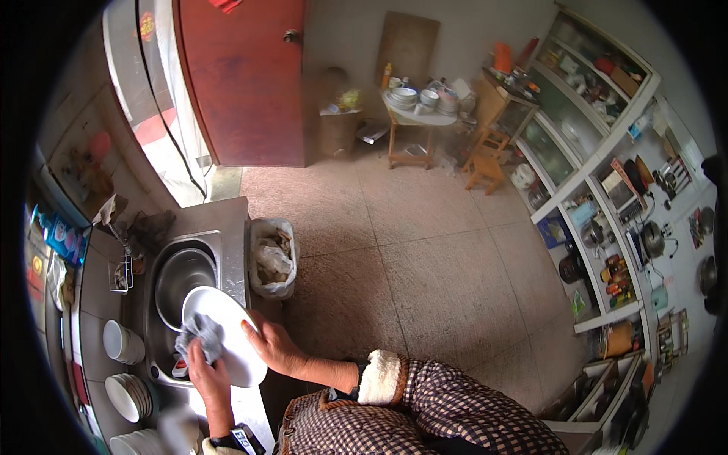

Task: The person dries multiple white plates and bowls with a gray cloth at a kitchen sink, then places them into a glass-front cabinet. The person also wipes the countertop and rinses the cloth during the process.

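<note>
My right hand grips the rim of a white oval plate, its thumb on the upper face. The plate is tilted over the near edge of a steel sink. My left hand presses a bunched grey cloth on the plate's face, towards its left side. Behind the plate, a round metal basin sits in the sink. A small red and white object lies at the sink's near end, partly hidden by my left hand.
Stacked white bowls and dishes line the counter at the left. A lined waste bin stands beside the sink counter. Farther off are a small table with dishes, a wooden chair, a red door and shelves.
</note>
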A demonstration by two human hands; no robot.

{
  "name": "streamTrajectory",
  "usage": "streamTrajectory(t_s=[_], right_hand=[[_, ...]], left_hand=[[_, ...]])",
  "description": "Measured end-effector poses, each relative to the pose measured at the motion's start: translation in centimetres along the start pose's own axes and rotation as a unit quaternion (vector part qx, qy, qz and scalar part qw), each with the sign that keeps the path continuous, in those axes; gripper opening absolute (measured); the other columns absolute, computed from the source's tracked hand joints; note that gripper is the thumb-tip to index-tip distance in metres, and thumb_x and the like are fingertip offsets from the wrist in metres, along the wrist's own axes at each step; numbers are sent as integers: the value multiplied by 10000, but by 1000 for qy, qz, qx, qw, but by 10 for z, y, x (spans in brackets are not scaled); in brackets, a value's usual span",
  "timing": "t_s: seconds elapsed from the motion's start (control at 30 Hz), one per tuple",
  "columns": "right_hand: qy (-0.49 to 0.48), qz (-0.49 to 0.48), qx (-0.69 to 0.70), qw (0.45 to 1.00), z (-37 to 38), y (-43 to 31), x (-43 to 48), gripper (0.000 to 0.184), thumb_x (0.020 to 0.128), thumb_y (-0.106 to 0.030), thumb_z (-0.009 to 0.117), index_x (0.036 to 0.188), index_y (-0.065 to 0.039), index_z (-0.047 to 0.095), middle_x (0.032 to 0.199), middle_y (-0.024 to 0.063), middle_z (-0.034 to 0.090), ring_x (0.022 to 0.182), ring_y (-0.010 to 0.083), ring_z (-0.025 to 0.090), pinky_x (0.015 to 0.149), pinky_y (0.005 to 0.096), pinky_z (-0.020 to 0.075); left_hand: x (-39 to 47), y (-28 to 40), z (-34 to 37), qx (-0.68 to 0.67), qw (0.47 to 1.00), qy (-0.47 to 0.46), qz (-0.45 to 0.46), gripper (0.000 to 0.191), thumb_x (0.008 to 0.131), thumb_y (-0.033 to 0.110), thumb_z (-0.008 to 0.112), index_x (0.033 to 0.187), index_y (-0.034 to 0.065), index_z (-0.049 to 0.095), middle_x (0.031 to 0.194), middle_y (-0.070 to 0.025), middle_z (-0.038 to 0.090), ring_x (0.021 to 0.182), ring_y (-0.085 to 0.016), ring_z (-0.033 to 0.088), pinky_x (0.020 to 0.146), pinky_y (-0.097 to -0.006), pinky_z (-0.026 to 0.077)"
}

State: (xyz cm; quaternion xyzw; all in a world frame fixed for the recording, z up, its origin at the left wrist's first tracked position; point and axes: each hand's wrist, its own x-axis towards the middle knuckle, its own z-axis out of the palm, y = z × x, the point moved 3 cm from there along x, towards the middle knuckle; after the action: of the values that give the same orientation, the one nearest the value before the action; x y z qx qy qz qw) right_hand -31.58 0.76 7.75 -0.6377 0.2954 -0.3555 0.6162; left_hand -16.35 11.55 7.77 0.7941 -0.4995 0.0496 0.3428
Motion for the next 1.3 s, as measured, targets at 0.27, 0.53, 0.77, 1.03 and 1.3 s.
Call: streamTrajectory(t_s=[0.27,0.53,0.77,1.03,1.3], right_hand=[[-59,30,-48,997,-8,-11,-15,380,939,-319,499,1162,-14,538,953,226,625,872,345,630,752,401,480],[-25,-34,73,996,13,-8,9,428,1004,-357,351,1103,21,525,1032,132,576,951,228,555,818,340,441],[-89,120,190,970,49,14,37,458,965,-287,488,1303,17,434,1233,121,531,1126,209,519,940,333,428],[-209,473,389,762,71,30,45,315,884,-136,585,1167,-16,513,1043,100,630,892,219,646,769,326,559],[-383,486,467,632,104,13,23,333,936,-127,448,1220,43,490,1174,174,590,1039,263,608,908,389,518]], left_hand=[[41,2,35,-283,950,16,-131,470,752,-5,650,1207,-21,534,1111,-119,609,989,-195,587,891,-314,453],[1,64,9,-415,906,-74,-48,267,823,111,622,1069,10,595,845,-109,639,790,-168,608,719,-319,487],[-34,3,-65,47,988,-143,-32,212,709,175,668,888,96,585,840,-88,591,800,-293,617,635,-430,495],[-58,-21,-152,-404,822,367,-162,218,915,97,524,1084,-28,582,954,-40,642,841,-99,598,701,-248,493],[-23,35,-98,-5,955,279,102,321,685,204,647,988,110,699,1225,-159,538,1218,-416,425,1039,-560,240]])
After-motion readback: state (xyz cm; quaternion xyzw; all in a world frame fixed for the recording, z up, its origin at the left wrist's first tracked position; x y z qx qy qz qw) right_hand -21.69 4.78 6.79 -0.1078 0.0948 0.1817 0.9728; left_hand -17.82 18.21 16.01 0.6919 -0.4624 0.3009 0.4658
